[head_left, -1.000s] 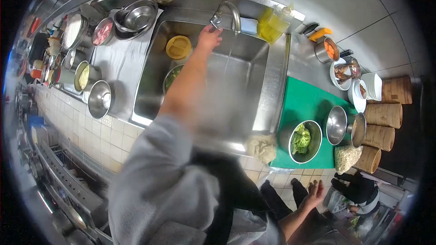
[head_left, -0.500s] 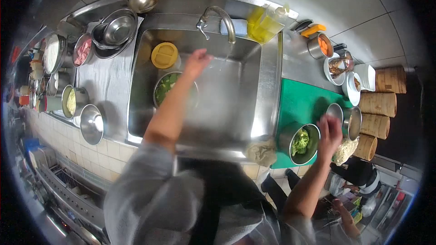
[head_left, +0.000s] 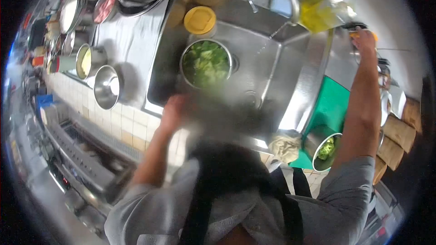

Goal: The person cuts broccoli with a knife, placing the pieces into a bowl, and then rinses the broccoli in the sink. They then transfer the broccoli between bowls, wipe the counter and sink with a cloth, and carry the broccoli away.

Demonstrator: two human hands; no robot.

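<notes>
My right hand [head_left: 364,41] reaches to the far right corner by the wall, its fingers closed around an orange handle [head_left: 374,36]. Beside it are dark handles [head_left: 355,26]. Blurred, my left hand [head_left: 176,108] is at the near left edge of the sink [head_left: 290,86], below a metal bowl [head_left: 182,66] of cut green leaves [head_left: 206,61]; its fingers cannot be made out. A yellow-lidded container [head_left: 200,20] stands behind that bowl. Thin water runs from the faucet [head_left: 294,7].
A green board [head_left: 329,97] at the right bears a metal pot [head_left: 318,138] of greens, near a crumpled cloth [head_left: 285,147]. Bamboo steamers [head_left: 395,138] stand farther right. Metal bowls [head_left: 107,87] and a bowl of pink meat [head_left: 105,8] are at the left.
My left hand has drawn back from near the faucet to the sink's near left edge. My right hand has moved from above the board to the orange handle and closed on it. The view has shifted.
</notes>
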